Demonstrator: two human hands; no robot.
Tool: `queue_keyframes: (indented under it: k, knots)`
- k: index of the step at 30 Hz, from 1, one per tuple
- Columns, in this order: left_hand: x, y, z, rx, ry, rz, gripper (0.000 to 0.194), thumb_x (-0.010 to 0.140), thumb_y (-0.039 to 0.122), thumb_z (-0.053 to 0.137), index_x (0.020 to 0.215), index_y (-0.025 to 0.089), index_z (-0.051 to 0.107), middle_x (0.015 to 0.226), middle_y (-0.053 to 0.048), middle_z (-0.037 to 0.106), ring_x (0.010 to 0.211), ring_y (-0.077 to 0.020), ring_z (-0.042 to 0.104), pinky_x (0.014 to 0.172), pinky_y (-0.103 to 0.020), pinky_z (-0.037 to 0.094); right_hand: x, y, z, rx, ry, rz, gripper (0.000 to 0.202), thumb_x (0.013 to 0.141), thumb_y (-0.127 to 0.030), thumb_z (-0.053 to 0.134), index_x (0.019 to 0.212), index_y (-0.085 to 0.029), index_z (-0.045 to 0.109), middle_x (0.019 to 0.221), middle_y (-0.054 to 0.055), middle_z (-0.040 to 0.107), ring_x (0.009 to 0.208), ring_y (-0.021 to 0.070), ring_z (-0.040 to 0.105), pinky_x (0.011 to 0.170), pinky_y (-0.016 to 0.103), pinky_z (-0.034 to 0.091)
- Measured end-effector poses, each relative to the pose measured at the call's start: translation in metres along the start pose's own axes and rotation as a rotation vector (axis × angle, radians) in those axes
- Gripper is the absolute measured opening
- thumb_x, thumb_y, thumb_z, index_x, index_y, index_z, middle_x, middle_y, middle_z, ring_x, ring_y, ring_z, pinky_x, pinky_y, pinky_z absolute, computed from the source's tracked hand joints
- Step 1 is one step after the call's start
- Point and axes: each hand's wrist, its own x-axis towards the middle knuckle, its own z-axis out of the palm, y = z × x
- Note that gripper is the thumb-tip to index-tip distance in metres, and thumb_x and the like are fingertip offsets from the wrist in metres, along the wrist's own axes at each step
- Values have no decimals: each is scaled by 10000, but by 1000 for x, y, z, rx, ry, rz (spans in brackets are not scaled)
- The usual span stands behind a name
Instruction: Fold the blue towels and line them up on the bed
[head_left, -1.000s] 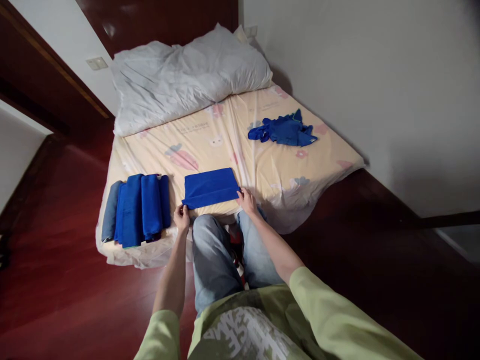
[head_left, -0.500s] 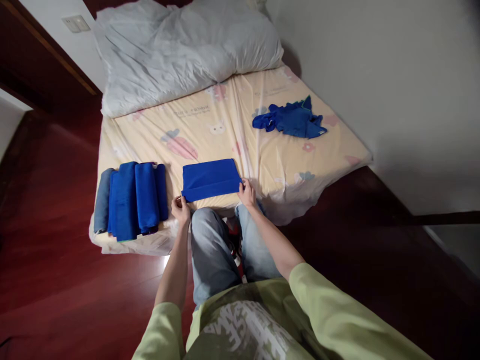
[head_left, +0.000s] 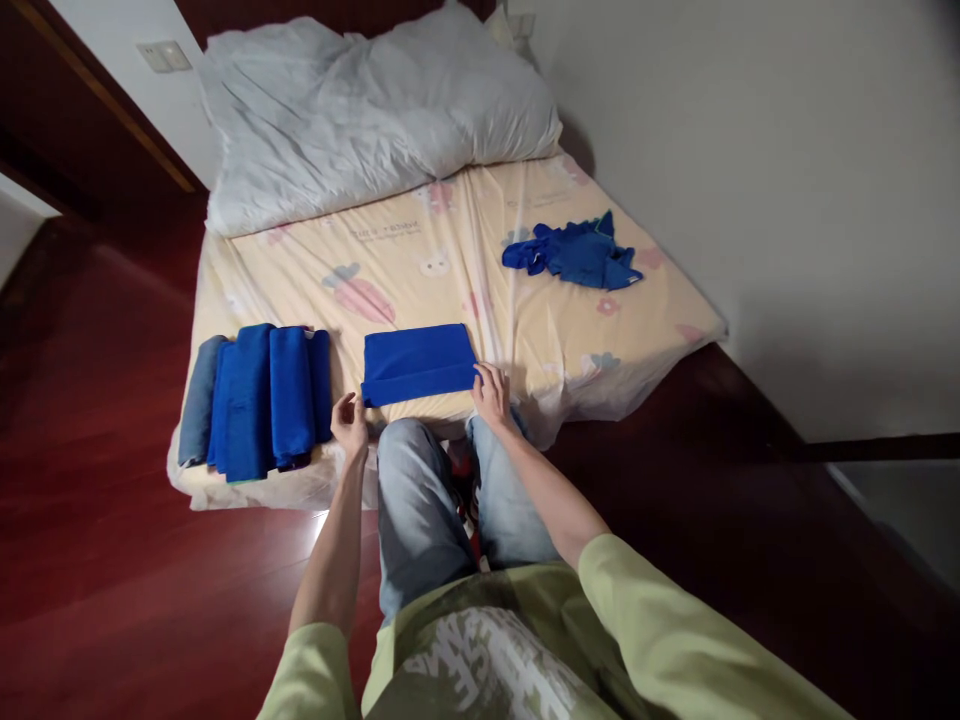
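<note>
A blue cloth (head_left: 420, 362), folded into a flat rectangle with a strip turned over along its near edge, lies at the front of the bed. Just off its near left corner is my left hand (head_left: 350, 425), fingers loosely bent and apart, with nothing seen in them. At the near right corner, my right hand (head_left: 491, 395) rests with fingers stretched out and touching the edge. Left of my left hand, several rolled blue cloths (head_left: 251, 400) lie side by side, with a greyer blue roll (head_left: 201, 400) outermost.
A crumpled blue cloth (head_left: 581, 255) lies on the right part of the bed. White bedding (head_left: 375, 120) is heaped at the far end of the patterned bed sheet (head_left: 427, 262). My knees are against the bed's front edge. A wall (head_left: 735, 180) stands to the right.
My left hand has let go of the cloth's near left corner and moved slightly left. My right hand's fingers have loosened from a pinch and spread at the right corner.
</note>
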Motion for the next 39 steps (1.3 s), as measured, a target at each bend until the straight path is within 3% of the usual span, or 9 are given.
queue_keyframes:
  k: [3,6,9,14,18,26,33,39]
  knots:
    - [-1,4,-4,41,-42,45,413,915,481,594,1158,168,710,1138,-128,726,1021,-235,662,952,-401,550,-1,-2,-1,9,-66,-104,443,1031,-213,372,1403,-213,614,1412,99,631,1309,230,562,1165,405,405]
    - [0,7,-4,129,-187,206,343,930,442,602,1152,219,738,1229,-95,725,1230,-265,583,1108,-463,466,0,-1,1,1,-107,-166,465,1016,-196,399,1442,-213,585,1448,74,620,1354,218,537,1183,396,401]
    - [4,5,-1,186,-315,333,355,902,400,645,1211,243,720,1346,-75,680,1367,-285,493,1196,-519,372,3,1,4,-27,-145,-164,486,991,-192,444,1461,-203,567,1480,70,597,1388,229,509,1199,427,385]
    - [8,-3,5,235,-395,353,502,826,302,666,1325,243,661,1466,-71,595,1450,-313,417,1245,-549,290,5,4,10,-47,-196,-112,587,865,-125,547,1450,-181,572,1513,83,564,1414,260,475,1219,468,359]
    - [8,-7,7,215,-377,321,527,819,228,627,1345,245,646,1461,-59,600,1425,-299,434,1243,-526,301,6,7,14,-60,-209,-123,648,794,-62,551,1431,-177,580,1536,70,541,1418,263,464,1219,475,354]
    - [4,-7,10,172,-261,286,480,834,137,533,1276,236,691,1383,-54,656,1351,-282,481,1219,-519,321,7,9,16,-93,-200,-97,624,854,-13,455,1435,-189,598,1486,70,592,1403,249,472,1224,490,344]
    - [-16,3,-18,167,-222,295,476,834,118,489,1240,257,698,1296,-63,691,1310,-268,491,1165,-477,392,-13,7,1,-22,-195,-150,545,888,-54,457,1380,-208,635,1374,72,669,1314,230,549,1169,436,416]
    - [-15,9,-31,202,-195,200,338,935,307,529,1217,224,695,1193,-123,668,1188,-259,567,1001,-396,500,-15,14,-2,36,-123,-100,365,950,-186,540,1295,-194,658,1197,104,722,1200,258,608,1095,429,475]
